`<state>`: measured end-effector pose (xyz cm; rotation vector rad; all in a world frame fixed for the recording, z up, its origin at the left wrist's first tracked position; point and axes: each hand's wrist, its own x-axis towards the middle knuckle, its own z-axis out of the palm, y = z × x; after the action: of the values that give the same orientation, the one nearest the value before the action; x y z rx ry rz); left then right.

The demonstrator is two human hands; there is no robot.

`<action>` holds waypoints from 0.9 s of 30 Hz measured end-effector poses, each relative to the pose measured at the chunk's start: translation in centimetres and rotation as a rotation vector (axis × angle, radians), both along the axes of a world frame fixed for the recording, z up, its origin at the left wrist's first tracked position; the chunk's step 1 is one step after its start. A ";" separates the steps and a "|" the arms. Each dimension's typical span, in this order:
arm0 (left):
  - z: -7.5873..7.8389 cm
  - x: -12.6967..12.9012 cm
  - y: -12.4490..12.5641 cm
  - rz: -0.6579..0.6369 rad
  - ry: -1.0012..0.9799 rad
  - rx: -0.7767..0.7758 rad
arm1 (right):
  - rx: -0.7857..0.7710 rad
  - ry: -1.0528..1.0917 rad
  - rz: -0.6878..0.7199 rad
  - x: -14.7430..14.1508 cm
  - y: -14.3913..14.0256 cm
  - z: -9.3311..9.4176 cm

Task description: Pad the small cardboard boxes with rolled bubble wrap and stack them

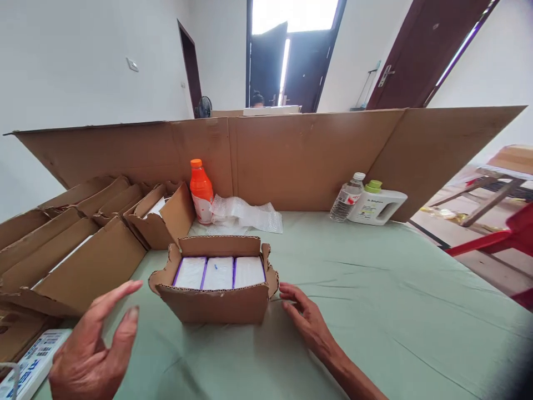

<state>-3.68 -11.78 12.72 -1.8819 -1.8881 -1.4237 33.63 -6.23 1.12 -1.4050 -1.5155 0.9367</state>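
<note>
An open-topped cardboard box (pixel 222 307) stands on the green-covered table in front of me. Inside it, three white packs (pixel 219 273) with purple edges sit side by side. My left hand (pixel 95 344) is raised to the left of the box, apart from it, with thumb and forefinger spread and nothing held. By the box's right end is my right hand (pixel 306 319), its fingers loosely stretched toward the cardboard and holding nothing. Whether its fingertips touch the box I cannot tell.
More cardboard boxes (pixel 95 266) crowd the left side, with a white printed carton (pixel 37 361) below. Along the tall cardboard screen (pixel 291 161) are an orange bottle (pixel 201 191), bubble wrap (pixel 250 215), a water bottle (pixel 347 199) and a white jug (pixel 377 206). A red chair (pixel 499 239) stands right.
</note>
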 end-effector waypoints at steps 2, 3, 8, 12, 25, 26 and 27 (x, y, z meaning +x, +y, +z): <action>-4.3 -1.9 0.0 0.017 -0.254 -0.145 | -0.066 0.034 -0.008 0.1 -1.4 0.2; -6.6 -2.6 0.4 -0.043 -0.354 -0.245 | -0.091 0.048 0.003 -0.2 -1.9 0.4; -13.6 -1.3 2.8 -0.151 -0.567 -0.432 | -0.112 0.103 0.165 -3.0 -2.2 0.7; -13.1 2.5 4.5 -0.245 -0.580 -0.432 | -0.070 0.065 0.147 -3.8 -2.0 0.3; -10.8 11.0 14.3 -0.369 -0.678 -0.424 | 0.058 0.060 -0.050 1.0 4.9 0.3; -11.6 10.8 14.3 -0.356 -0.672 -0.424 | 0.060 0.053 -0.011 1.5 5.3 0.1; -12.4 10.5 14.2 -0.340 -0.667 -0.427 | 0.054 0.037 0.031 2.2 5.9 0.0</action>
<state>6.83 2.38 0.30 -2.1808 -2.3986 -2.1033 35.85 -0.33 1.13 -1.3229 -1.5280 0.9287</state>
